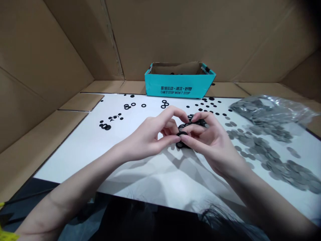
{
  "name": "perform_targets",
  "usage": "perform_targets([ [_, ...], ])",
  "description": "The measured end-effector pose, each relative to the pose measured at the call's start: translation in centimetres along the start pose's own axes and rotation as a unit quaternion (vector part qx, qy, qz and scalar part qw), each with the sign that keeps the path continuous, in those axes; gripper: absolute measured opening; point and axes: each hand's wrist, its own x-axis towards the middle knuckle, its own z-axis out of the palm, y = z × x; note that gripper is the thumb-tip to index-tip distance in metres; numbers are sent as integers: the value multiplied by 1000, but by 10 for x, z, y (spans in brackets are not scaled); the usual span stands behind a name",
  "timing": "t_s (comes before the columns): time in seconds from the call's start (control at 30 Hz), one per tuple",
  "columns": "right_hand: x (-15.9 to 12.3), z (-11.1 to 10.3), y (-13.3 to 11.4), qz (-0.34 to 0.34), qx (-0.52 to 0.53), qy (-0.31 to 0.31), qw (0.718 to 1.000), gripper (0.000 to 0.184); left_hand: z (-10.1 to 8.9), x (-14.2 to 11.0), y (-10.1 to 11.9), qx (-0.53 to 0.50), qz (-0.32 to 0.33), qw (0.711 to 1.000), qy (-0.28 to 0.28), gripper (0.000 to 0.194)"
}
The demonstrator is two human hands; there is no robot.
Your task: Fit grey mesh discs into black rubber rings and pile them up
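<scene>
The black rubber rings (182, 134) sit at the centre of my view, stacked loosely in a small heap on the white tabletop, just in front of the teal box and between both hands. The left hand (147, 139) and right hand (210, 144) meet over them, wrists raised and angled inward, fingers curved toward each other in a rough arch. The left index fingertip (175, 139) and right index fingertip (184, 138) come together on the nearest rings, so I read both grips as closed on them, though the fingers hide exactly how many rings are caught. Both forearms reach in from the bottom corners of my view.

Beyond the hands, more loose black rings (126, 106) lie scattered across the white tabletop (75, 157). Farther back, against the cardboard wall (175, 33), stands a teal cardboard box (179, 87) printed "CAN'T STOP WON'T STOP". To the right, a broad spread of grey metal discs (263, 150) covers the table, and more of them fill a clear plastic bag (258, 108) lying at the far right corner.
</scene>
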Motion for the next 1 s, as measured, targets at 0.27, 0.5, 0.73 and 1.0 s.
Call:
perform_targets([
  [0.27,-2,0,-5,-119,-172,-68,975,30,-5,0,11,89,-27,993,-71,38],
  [0.5,0,-3,-4,-135,-212,-63,966,29,1,1,6,118,-1,992,-54,33],
  [0.73,8,-35,-16,-149,-305,47,939,14,-42,0,2,230,-75,969,44,24],
  [1.0,15,-76,-12,-114,-449,83,882,15,-137,-31,-19,455,-471,748,-107,33],
])
